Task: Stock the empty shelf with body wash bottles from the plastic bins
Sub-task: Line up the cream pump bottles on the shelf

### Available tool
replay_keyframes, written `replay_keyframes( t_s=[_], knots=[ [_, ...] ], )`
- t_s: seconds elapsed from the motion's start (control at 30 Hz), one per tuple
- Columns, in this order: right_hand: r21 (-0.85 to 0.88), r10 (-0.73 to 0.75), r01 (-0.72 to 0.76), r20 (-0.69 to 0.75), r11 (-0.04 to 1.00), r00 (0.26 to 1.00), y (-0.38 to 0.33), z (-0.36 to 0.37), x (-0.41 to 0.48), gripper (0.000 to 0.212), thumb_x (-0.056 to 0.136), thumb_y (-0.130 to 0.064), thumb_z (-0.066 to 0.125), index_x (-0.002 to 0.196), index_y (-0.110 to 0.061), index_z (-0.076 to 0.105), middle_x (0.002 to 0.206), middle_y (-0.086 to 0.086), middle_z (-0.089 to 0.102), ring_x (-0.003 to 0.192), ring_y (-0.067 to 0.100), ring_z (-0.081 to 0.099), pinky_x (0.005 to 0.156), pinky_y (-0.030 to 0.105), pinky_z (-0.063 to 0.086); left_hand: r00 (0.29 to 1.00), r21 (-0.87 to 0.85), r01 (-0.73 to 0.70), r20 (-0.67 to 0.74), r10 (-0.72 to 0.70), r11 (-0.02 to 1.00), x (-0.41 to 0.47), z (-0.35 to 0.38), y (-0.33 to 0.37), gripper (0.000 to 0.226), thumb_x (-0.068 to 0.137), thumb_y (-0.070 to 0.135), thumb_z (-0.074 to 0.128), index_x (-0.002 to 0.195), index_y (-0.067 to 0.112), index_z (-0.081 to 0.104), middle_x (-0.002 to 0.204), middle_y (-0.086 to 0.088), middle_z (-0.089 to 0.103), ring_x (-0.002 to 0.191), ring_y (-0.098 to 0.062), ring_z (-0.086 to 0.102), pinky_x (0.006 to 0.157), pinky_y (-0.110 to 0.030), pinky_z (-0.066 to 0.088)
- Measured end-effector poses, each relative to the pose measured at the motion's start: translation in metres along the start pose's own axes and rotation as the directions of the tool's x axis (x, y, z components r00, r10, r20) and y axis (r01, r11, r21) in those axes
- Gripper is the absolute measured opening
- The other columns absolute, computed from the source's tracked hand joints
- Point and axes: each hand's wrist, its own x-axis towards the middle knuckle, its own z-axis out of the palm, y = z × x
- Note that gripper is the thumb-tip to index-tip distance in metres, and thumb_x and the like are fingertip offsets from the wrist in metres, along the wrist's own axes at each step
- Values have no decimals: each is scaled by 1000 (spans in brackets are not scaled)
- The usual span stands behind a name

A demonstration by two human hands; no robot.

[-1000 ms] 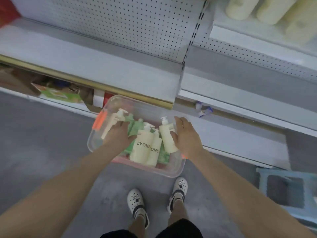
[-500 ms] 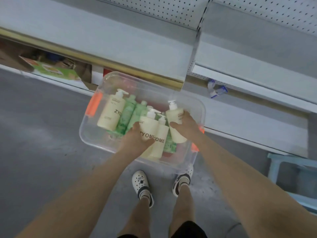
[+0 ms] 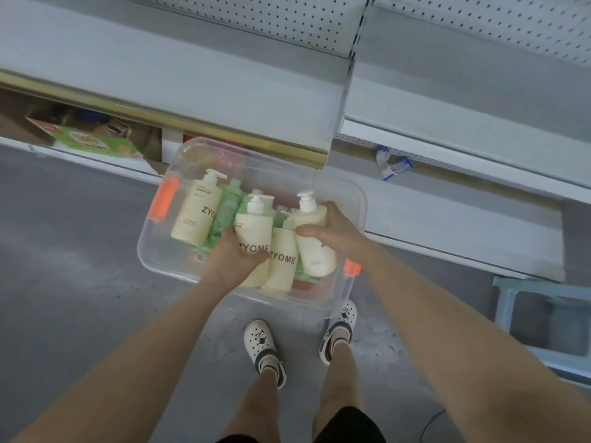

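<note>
In the head view, the clear plastic bin (image 3: pixel 166 260) sits on the floor (image 3: pixel 80 282), partly under the front lip of the empty shelf (image 3: pixel 224 78). The left hand (image 3: pixel 235 255) curls round a cream ZYOME bottle (image 3: pixel 256 223); the right hand (image 3: pixel 334 228) grips a second cream bottle (image 3: pixel 315 251) just right of it. Both bottles lie with pumps pointing far, toward the shelf, so the lift probably goes up and forward.
</note>
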Motion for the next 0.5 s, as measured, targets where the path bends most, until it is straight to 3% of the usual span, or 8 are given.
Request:
replay_keyframes(
  t_s=[0.13, 0.27, 0.4, 0.5],
  knots=[
    [143, -27, 33, -48, 989, 999, -11, -3, -32, 61, 75, -31, 81, 121, -23, 41, 107, -6, 62, 93, 8, 63, 71, 27, 51, 1000, -153, -4, 16, 6, 988, -13, -18, 11, 70, 71, 28, 81, 127, 11, 43, 111, 1, 60, 98, -19, 58, 81, -34, 47],
    [286, -68, 92, -92, 954, 993, -24, -18, -70, 63, 77, -27, 82, 127, -21, 43, 112, -1, 64, 94, 10, 66, 72, 24, 51, 987, -308, -33, 138, 78, 951, -35, -37, 32, 63, 74, 24, 79, 127, 16, 46, 115, 2, 62, 100, -14, 61, 80, -34, 50],
    [347, -114, 154, -132, 925, 985, -37, -44, -111, 66, 75, -28, 84, 125, -22, 43, 108, 3, 68, 86, 11, 71, 62, 24, 55, 942, -384, -90, 267, 204, 919, -63, -53, 73, 80, 54, 39, 76, 126, 17, 47, 114, -1, 64, 104, -19, 63, 89, -43, 52],
    [392, -119, 199, -219, 898, 969, -42, -67, -138, 71, 70, -34, 87, 125, -21, 44, 108, 2, 69, 91, 16, 71, 66, 28, 55, 887, -428, -137, 348, 303, 893, -77, -55, 104, 72, 58, 34, 74, 123, 16, 50, 115, -5, 66, 104, -22, 65, 91, -45, 52]
  ],
)
